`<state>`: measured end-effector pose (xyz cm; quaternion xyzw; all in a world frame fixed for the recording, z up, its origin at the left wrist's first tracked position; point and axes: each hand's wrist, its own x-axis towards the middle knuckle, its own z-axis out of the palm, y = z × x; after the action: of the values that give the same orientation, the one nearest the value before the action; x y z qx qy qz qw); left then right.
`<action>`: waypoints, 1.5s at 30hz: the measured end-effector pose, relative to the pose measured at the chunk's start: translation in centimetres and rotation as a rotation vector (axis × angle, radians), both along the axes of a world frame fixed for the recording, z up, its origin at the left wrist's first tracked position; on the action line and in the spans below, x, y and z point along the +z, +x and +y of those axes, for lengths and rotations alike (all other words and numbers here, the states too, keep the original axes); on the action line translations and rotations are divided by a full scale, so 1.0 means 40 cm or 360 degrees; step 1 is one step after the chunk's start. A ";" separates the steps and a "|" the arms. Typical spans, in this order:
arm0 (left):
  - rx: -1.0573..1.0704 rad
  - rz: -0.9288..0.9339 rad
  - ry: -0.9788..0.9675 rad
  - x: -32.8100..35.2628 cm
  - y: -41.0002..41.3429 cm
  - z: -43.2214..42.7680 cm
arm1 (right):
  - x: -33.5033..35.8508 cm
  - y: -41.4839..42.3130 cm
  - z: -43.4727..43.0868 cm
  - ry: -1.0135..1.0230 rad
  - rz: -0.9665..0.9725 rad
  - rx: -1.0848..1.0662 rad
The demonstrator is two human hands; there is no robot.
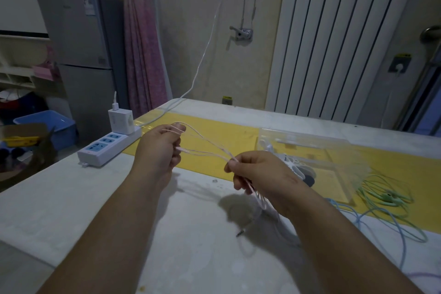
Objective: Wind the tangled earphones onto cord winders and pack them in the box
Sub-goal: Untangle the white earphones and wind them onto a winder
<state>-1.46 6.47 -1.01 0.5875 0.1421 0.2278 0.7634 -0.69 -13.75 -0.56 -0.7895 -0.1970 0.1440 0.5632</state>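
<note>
Head view: 2 hands up over the table, 1 pink earphone set strung btwn them in several strands. The left hand has its fingers curled, w/ cord loops over the thumb, pinched. The right hand pinches the strands' other end btwn thumb & forefinger, w/ the other fingers curled round the rest, which hangs below the hand. 1 jack plug dangles at the tabletop.

1 clear box lies on the yellow mat, just behind the right hand. White cord winders sit bunched at its near-left corner, partly hidden by the hand; can't tell how many.

Right of the box: 1 green earphone set & 1 blue earphone set, loose, cords crossing. 1 purple cord shows at the frame's right edge. At left: 1 power strip w/ 1 charger plugged in.
</note>
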 end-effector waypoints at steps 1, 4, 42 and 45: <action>-0.0004 0.0024 -0.0059 0.002 0.000 0.001 | -0.001 0.001 0.000 0.0073 0.0002 -0.0030; 0.0039 0.0153 -0.0170 0.007 0.000 0.006 | -0.002 0.002 0.003 0.0257 0.0035 -0.0081; -0.0622 -0.0621 -0.0774 0.018 -0.023 0.016 | -0.003 0.013 -0.004 -0.0483 -0.0768 -0.0307; -0.0703 -0.0603 -0.0828 0.020 -0.025 0.011 | 0.002 0.001 0.000 -0.0561 -0.0886 -0.0285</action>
<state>-2.46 6.92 -0.22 0.3384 -0.0783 0.1188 0.9302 -0.64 -13.76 -0.46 -0.8979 -0.2451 -0.0953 0.3531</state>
